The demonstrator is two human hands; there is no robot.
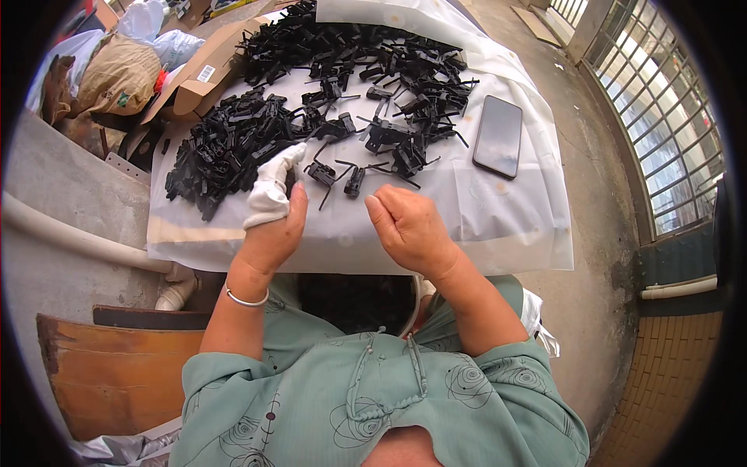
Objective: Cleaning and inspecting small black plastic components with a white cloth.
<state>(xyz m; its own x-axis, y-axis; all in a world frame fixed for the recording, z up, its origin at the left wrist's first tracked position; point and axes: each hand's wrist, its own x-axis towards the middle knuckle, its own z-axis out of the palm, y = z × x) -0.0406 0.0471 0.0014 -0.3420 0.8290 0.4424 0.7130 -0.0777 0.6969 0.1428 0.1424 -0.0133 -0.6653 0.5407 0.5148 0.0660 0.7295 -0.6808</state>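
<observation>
My left hand [272, 210] rests on the white plastic sheet [482, 210] that covers the table, with white cloth covers on its fingers. Those fingers reach toward a small black plastic part [320, 173]. Whether they grip it I cannot tell. My right hand [408, 226] hovers close beside it with the fingers curled in, and nothing shows inside them. Another black part [355, 181] lies just beyond both hands. A heap of black plastic parts [226, 148] sits at the left, and several more are scattered [405, 86] across the far side.
A dark phone [498, 136] lies face up at the right of the sheet. An open cardboard box [206, 74] and stuffed sacks [117, 74] stand at the far left. A round bin with black parts [358, 300] sits under the table edge. A wooden board [117, 373] is at lower left.
</observation>
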